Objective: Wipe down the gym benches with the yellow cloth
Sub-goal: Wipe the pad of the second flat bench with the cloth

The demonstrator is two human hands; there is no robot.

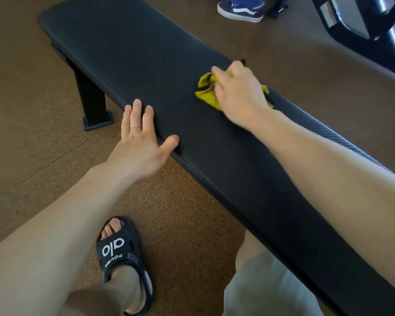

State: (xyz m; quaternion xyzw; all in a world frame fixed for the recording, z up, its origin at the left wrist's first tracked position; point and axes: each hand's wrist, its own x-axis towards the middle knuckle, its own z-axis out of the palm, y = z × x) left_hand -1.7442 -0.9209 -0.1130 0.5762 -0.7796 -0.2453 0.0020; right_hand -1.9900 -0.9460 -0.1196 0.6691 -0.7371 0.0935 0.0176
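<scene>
Nearest to us, at the bottom of the view, our 2 bare forearms reach forward over a brown speckled floor (180, 215), with a black slide sandal (121, 258) on 1 foot and the pale hem of our shorts (265, 290) beside it. Between the arms runs the long black padded desk (132, 53), set diagonally from the far left to the near right, its textured top dark and matte. Our left hand (139, 142) lies flat on the near edge of the desk, fingers (136, 115) straight and spread, a thin ring on 1 of them, the thumb resting on the top surface; it holds nothing. Our right hand (240, 94) sits farther along the desk, toward its far edge, on top of the yellow cloth (206, 91). We see its fingers curled into the bunched fabric, gripping it against the padding, and the cloth shows dark trim where it sticks out on both sides of the hand. Under the desk on the left, 1 black leg (89, 99) stands on the floor on a square foot. Beyond the far edge of the desk we see another person's navy sneaker (240, 11) with a white stripe, and at the upper right part of a black machine frame (365, 26).
</scene>
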